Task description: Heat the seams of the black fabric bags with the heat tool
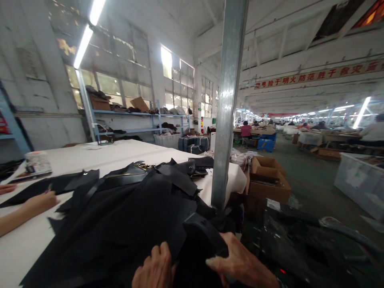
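A large heap of black leather-like sheet pieces (120,224) lies on the pale table in front of me. My left hand (154,267) is at the bottom centre, its fingers curled down on the black material. To its right, my right hand (240,260) is closed round the edge of a curved black piece (204,230), with the thumb toward the left hand. Both hands' lower parts run out of the frame. What the folds between the hands hide, I cannot make out. Zippers with gold-coloured metal (144,166) show at the heap's far side.
A co-worker's hand (42,202) holds a thin tool over black pieces at left. A metal post (223,120) rises beside the pale table (90,154). Right stand a dark machine (297,240), cardboard boxes (268,184) and a plastic bin (360,180). Shelves (129,114) line the wall.
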`<state>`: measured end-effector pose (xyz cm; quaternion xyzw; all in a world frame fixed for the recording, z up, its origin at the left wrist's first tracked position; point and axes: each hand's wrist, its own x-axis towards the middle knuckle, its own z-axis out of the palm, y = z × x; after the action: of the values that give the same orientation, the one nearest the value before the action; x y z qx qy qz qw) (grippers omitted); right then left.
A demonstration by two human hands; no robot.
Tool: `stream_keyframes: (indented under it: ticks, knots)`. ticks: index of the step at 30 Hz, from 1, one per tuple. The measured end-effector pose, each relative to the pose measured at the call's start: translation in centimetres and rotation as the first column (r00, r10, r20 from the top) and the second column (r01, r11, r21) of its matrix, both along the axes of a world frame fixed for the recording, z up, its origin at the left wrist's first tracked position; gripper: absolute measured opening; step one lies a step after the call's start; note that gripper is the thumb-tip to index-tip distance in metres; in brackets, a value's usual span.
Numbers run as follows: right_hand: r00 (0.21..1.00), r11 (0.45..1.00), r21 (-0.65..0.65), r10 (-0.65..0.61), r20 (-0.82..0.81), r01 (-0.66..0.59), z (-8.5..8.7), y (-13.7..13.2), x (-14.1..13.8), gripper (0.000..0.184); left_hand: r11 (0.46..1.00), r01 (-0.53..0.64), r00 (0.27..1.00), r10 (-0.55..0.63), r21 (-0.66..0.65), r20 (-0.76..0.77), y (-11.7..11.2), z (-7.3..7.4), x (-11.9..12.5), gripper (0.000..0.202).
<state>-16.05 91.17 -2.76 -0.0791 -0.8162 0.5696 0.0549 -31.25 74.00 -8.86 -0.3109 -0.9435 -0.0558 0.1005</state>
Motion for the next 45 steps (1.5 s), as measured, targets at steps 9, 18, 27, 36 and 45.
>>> stream_keyframes:
  ticks: [9, 18, 27, 36, 45]
  knots:
    - [0.998, 0.999, -0.01, -0.05, -0.045, 0.049, 2.6, 1.7, 2.4, 0.024, 0.733, 0.035, 0.891, -0.33, 0.679, 0.31, 3.7, 4.1, -2.2, 0.039]
    - [0.982, 0.977, 0.145, -0.169, 0.086, 0.155, 4.3, -0.6, 1.3, 0.051, 0.254, -0.545, 0.478, -0.689, 0.799, 0.545, 2.6, 2.8, -4.4, 0.047]
    - [0.992, 0.995, 0.026, 0.094, -0.087, -0.092, 2.9, -1.7, -4.4, 0.021, 0.305, -0.262, 0.522, -0.753, 0.916, 0.4, 2.3, 2.7, -4.1, 0.044]
    - [0.982, 0.981, 0.093, -0.16, -0.1, 0.17, 4.6, 0.9, -2.8, 0.032, 0.875, 0.21, 0.975, -0.157, 0.436, -0.155, 5.0, -1.3, -0.8, 0.052]
    - [0.971, 0.922, 0.315, -0.241, 0.009, 0.226, 1.7, 1.5, 1.6, 0.037, 0.92, -0.036, 0.841, 0.24, 0.391, -0.485, 3.0, -3.1, 1.8, 0.037]
